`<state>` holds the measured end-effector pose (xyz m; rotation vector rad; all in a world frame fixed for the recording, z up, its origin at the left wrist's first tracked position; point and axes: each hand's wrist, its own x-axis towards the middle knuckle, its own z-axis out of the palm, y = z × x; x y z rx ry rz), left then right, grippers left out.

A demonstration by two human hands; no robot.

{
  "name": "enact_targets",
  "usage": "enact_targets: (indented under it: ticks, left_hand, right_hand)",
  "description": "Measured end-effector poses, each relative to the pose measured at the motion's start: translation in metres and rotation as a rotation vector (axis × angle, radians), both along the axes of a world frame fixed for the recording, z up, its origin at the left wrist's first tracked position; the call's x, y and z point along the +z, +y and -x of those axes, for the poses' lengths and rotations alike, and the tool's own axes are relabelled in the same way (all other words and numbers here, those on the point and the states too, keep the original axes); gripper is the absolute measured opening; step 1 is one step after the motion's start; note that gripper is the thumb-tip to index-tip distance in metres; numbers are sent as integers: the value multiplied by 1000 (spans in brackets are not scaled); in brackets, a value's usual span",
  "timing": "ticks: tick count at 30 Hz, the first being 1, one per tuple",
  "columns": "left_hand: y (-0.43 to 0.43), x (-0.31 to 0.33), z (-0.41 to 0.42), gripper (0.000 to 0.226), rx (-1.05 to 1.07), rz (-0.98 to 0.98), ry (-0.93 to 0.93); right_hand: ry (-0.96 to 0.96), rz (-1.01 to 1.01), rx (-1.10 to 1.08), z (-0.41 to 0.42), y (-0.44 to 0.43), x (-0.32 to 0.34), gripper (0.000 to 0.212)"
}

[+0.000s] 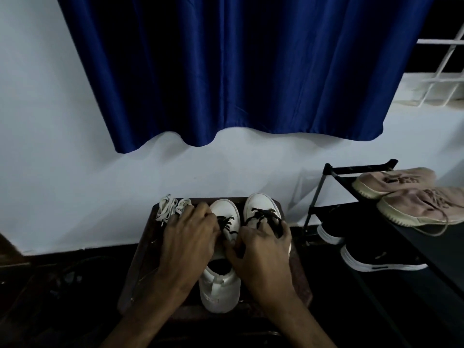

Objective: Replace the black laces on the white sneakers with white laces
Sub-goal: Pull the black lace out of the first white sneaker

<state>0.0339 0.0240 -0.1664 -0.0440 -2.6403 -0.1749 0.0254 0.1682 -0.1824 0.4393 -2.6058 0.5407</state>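
Sneakers (pixel 221 287) lengthwise, toes pointing at wall (pixel 75 197)

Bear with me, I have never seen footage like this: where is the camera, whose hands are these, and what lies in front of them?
There is no machine here. A person wears one wide-angle camera on the head, looking forward and down, so the two arms coming in from the bottom are their own. The left hand and the right hand are on a pair of white sneakers that stand on a small dark table. Both sneakers carry black laces, and the fingers are at those laces; whether they pinch them is not clear. Bundled white laces lie at the table's far left corner, just beyond the left hand. To the right, a black shoe rack holds other shoes.
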Motion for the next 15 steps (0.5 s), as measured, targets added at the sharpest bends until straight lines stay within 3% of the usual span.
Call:
enact_targets:
  ticks: [4,8,9,11,15]
  left_hand:
    - [1,13,-2,13,61,-74,110]
    - [-40,10,13,11,232,-775,-24]
    - [-44,7,13,13,191,-797,-88]
    - [-35,4,5,32,61,-652,-165]
    - [-16,18,-11,35,-181,-382,-107]
  right_hand:
    - [26,-30,-49,2,-2,-5,29]
    - [43,-10,-38,1,0,-9,29]
    - [45,-3,-38,0,0,-9,28]
    - [60,2,-48,0,0,-8,30]
    - [75,15,-45,2,1,-9,31]
